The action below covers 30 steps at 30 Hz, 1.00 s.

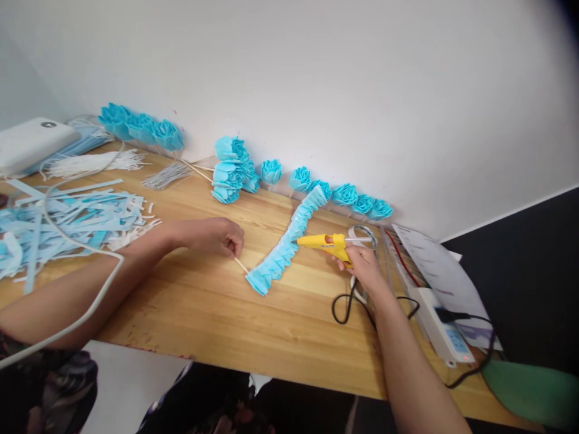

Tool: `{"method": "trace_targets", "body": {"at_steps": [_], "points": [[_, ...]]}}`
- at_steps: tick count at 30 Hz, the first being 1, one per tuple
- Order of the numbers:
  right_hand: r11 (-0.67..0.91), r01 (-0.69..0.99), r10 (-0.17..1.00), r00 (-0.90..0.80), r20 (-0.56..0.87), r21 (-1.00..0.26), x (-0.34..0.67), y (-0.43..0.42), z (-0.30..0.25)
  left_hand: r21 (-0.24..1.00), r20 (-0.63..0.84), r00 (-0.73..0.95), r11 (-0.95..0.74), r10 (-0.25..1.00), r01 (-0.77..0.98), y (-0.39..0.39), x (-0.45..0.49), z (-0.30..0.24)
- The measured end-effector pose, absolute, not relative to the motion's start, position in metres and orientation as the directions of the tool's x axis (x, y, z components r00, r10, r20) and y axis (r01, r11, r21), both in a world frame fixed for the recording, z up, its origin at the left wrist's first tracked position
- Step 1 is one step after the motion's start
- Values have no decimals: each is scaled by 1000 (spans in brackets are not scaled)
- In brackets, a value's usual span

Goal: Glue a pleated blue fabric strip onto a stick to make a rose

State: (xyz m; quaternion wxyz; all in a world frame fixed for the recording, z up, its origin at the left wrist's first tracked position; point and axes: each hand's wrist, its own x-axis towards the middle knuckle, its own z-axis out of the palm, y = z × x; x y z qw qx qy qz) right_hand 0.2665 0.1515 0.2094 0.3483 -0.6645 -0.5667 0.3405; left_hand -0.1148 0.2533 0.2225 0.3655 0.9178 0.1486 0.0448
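My left hand (221, 237) pinches a thin wooden stick (241, 264), whose far end meets the lower end of a pleated light-blue strip (283, 250). The strip runs slantwise over the table, its upper end near the row of blue flowers. In my right hand (362, 262) is a yellow hot glue gun (328, 242) with a clear glue stick in its back. The gun's nozzle points left, at the middle of the strip; whether it touches cannot be told. A black cord (348, 307) hangs from the gun.
Blue flowers (346, 194) stand along the wall, with a bunch on sticks (228, 172) left of them. Cut blue and white strips (90, 223) and a white cable lie left. A power strip (446, 328), tape roll (363, 234) and papers (438, 271) are right.
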Motion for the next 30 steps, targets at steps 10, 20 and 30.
{"method": "trace_targets", "body": {"at_steps": [10,20,30], "points": [[-88,552,994,104,-36,-829,269,152,208,706,-38,955,-668,295,235,252,-115,228],[-34,604,999,49,-5,-796,276,153,203,736,4,949,-644,314,209,251,-115,234],[-36,575,999,53,-7,-817,273,153,205,744,28,951,-642,308,186,251,-113,228]]}}
